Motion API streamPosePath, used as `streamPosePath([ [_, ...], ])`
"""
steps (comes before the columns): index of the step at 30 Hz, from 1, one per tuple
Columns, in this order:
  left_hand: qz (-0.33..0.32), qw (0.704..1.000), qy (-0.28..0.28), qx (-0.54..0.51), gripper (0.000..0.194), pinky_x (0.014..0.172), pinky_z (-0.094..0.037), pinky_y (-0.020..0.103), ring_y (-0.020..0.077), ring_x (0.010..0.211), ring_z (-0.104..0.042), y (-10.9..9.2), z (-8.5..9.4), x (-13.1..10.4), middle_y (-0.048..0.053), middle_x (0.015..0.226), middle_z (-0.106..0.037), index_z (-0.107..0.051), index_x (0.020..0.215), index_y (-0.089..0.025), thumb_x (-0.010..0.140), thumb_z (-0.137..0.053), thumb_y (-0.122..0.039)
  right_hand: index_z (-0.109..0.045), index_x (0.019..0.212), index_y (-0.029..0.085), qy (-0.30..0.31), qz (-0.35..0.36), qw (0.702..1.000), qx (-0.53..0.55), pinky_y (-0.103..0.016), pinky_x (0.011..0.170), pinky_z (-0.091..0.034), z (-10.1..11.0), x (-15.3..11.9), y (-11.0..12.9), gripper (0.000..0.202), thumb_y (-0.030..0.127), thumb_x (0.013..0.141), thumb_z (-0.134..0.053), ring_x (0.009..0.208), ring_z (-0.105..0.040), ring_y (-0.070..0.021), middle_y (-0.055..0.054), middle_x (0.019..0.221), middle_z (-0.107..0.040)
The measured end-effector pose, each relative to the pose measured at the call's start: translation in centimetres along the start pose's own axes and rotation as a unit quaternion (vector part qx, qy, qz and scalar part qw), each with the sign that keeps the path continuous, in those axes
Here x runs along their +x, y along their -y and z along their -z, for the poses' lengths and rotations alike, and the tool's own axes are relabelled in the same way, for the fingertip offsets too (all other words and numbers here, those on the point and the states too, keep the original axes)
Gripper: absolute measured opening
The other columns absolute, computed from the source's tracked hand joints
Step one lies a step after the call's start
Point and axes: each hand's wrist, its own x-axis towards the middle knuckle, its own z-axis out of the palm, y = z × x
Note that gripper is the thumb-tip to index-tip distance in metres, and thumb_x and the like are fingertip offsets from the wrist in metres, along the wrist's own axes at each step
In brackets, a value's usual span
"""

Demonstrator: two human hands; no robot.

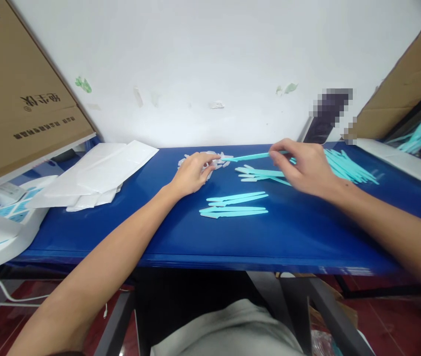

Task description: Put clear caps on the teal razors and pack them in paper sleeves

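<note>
While the blue table (195, 242) stretches between both hands and its near edge, the right hand (303, 165) pinches a turquoise stick (253, 156) between thumb and fingers; the left hand (192, 173) curls, partly open, at the stick's left end, its grip unclear. A stick pile (351, 165) lies beside the right hand, loose sticks (240, 213) nearer the edge, small translucent pieces (218, 163) around the left fingertips.
</note>
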Motion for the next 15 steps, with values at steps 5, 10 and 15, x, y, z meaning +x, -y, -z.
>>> streamPosePath([
  [5, 0.063, 0.997, -0.035, 0.005, 0.018, 0.083, -0.051, 0.036, 0.0236, 0.088, -0.07, 0.04, 0.0, 0.05, 0.004, 0.094, -0.078, -0.076, 0.101, -0.021, 0.089, -0.072, -0.032, -0.069, 0.108, 0.024, 0.012, 0.023, 1.0, 0.001, -0.038, 0.072, -0.045, -0.09, 0.07, -0.11, 0.04, 0.045, 0.101, -0.035, 0.073, -0.063, -0.0259, -0.009, 0.085, -0.072],
  [10, 0.051, 0.998, -0.043, 0.012, 0.012, 0.081, -0.05, 0.037, 0.0243, 0.089, -0.069, -0.03, 0.16, 0.12, 0.004, 0.091, -0.078, -0.078, 0.09, -0.021, 0.09, -0.072, -0.032, -0.069, 0.11, 0.024, 0.016, 0.027, 0.999, -0.003, -0.039, 0.074, -0.045, -0.22, 0.12, -0.2, 0.041, 0.045, 0.102, -0.035, 0.077, -0.065, -0.0275, -0.01, 0.089, -0.074],
  [15, 0.022, 0.999, -0.048, -0.008, 0.011, 0.083, -0.049, 0.036, 0.0239, 0.093, -0.066, -0.19, 0.07, 0.01, 0.003, 0.094, -0.079, -0.077, 0.091, -0.022, 0.093, -0.07, -0.03, -0.069, 0.107, 0.023, 0.018, 0.057, 0.998, -0.007, -0.037, 0.072, -0.045, -0.47, 0.22, -0.33, 0.037, 0.041, 0.102, -0.037, 0.076, -0.065, -0.0252, -0.009, 0.091, -0.075],
])
